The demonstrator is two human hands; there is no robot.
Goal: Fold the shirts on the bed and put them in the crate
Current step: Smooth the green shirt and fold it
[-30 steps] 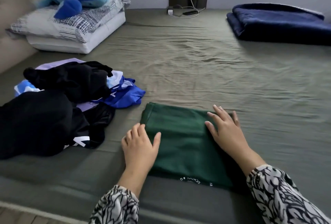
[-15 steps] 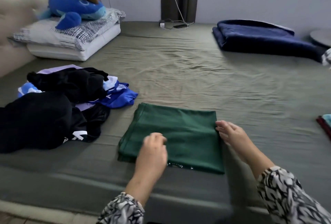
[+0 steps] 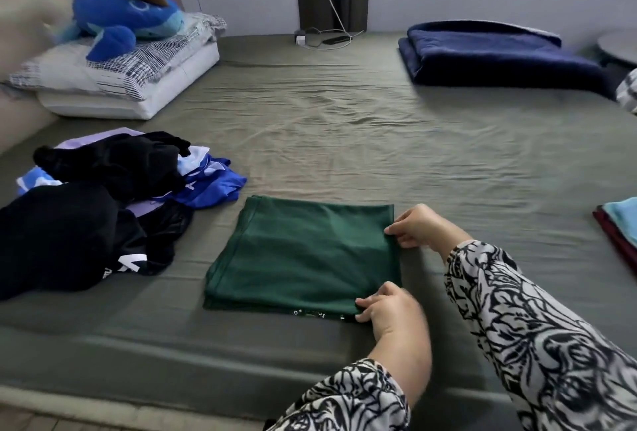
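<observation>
Fingers (image 3: 391,229) of the right hand (image 3: 418,229) curl round the far right corner of the green shirt (image 3: 303,258) and pinch its edge; the left hand (image 3: 389,306) does the same at the near right corner, thumb and fingertips closed on the cloth. Both arms wear black-and-white patterned sleeves (image 3: 537,320), and the left arm reaches across in front of the right one.

Folded into a flat rectangle, the green shirt lies on the bed (image 3: 344,127) near its front edge — a strip of white lettering shows along its near side. Just to its left sits an unfolded pile of clothes (image 3: 89,210), black on top with blue and lilac pieces under it. At the right edge of the view lie folded clothes (image 3: 620,234), teal over dark red. Farther back are pillows (image 3: 113,82) with a blue plush toy (image 3: 124,22) on them, and a folded navy blanket (image 3: 496,54) — both well apart from the shirt.
</observation>
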